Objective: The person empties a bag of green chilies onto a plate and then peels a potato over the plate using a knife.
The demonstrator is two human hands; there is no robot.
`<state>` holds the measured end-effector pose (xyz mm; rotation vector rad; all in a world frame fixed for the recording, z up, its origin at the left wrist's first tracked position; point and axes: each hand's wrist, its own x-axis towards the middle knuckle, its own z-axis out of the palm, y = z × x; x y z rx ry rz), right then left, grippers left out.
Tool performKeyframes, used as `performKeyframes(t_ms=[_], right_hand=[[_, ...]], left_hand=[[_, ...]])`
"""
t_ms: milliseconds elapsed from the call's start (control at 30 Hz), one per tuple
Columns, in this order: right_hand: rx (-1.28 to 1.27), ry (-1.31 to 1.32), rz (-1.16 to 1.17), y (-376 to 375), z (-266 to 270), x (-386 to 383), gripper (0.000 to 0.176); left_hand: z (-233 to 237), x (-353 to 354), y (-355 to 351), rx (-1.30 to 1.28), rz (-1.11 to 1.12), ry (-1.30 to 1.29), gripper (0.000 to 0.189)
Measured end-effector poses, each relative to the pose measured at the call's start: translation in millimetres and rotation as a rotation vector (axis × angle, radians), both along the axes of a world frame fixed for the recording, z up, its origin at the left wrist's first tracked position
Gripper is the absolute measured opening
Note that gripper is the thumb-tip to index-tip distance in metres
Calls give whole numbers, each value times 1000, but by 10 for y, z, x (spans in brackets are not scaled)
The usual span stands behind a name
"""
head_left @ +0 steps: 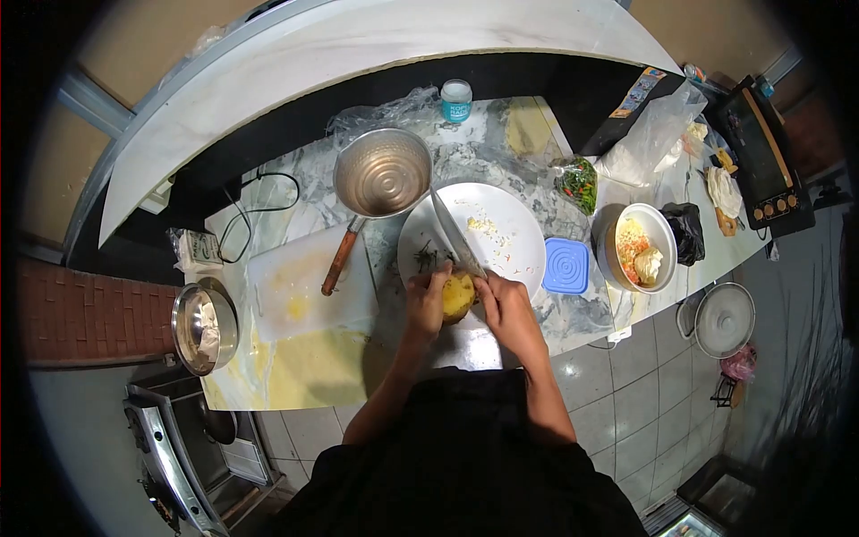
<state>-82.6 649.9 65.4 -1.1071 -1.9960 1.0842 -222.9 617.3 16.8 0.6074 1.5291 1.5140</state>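
Note:
Over the near edge of a large white plate [519, 219], my left hand [426, 300] holds a yellow potato-like piece [457, 295] with some brown skin on it. My right hand [507, 309] is closed at the near end of a long knife [452, 231], its fingers close beside the yellow piece. The blade points away and to the left across the plate. How the right fingers wrap the knife handle is hidden. Small yellow and orange bits and some dark scraps lie on the plate.
Left of the plate are a steel saucepan [383, 174] with a wooden handle, a white cutting board [313, 282] and a steel bowl [205, 329]. Rightward stand a blue lid [566, 266], a bag of chillies [575, 185] and a white tub of food [665, 234]. A jar [456, 101] stands behind.

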Motion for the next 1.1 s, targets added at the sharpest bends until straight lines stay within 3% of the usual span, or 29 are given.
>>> performKeyframes(t_ms=[367, 867, 933, 1033, 1100], right_hand=[[27, -13, 21, -19, 21, 2, 20], [41, -17, -11, -71, -13, -12, 22], [2, 11, 28, -102, -34, -27, 22], [14, 0, -50, -29, -44, -15, 21], [21, -2, -32, -41, -36, -10, 21]], left_hand=[[70, 15, -3, 16, 61, -77, 33], [-9, 17, 6, 56, -31, 51, 33], [-32, 1, 2, 162, -12, 51, 34], [0, -46, -29, 33, -105, -10, 35], [-36, -20, -12, 19, -53, -38, 35]])
